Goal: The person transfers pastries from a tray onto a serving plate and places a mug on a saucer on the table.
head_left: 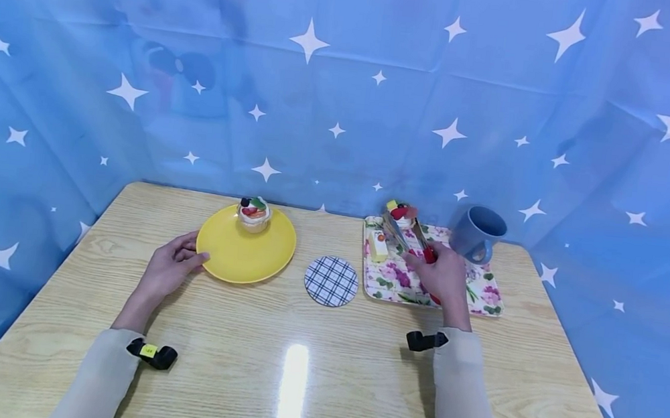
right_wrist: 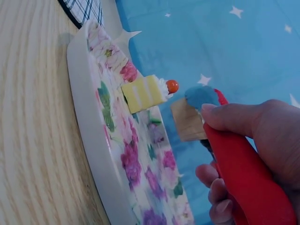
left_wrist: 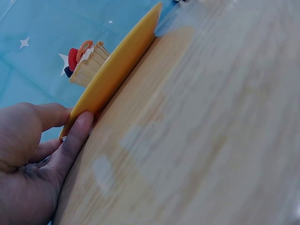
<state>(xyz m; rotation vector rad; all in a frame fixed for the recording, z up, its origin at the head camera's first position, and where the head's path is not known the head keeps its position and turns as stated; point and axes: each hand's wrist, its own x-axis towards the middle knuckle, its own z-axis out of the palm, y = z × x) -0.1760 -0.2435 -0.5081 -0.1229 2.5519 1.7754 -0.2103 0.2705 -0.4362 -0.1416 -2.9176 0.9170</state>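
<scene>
My left hand (head_left: 168, 267) pinches the near-left rim of a yellow plate (head_left: 239, 257), thumb and fingers on its edge (left_wrist: 117, 77). On the plate's far side stands a fruit-topped cupcake (head_left: 254, 216). My right hand (head_left: 442, 273) grips tongs with red handles (right_wrist: 243, 173). The tongs' metal arms (head_left: 395, 231) reach to either side of a second fruit-topped cupcake (head_left: 402, 214) over the back of a flowered tray (head_left: 393, 292). In the right wrist view this cupcake (right_wrist: 186, 121) is partly hidden by the tongs and thumb. Left of the tongs, a small yellow cake slice (head_left: 378, 247) rests on the tray.
A blue mug (head_left: 478, 231) stands at the tray's back right, just beyond my right hand. Between plate and tray lies a round checked coaster (head_left: 331, 280). A blue star-patterned curtain (head_left: 333, 101) hangs right behind the wooden table (head_left: 223, 360).
</scene>
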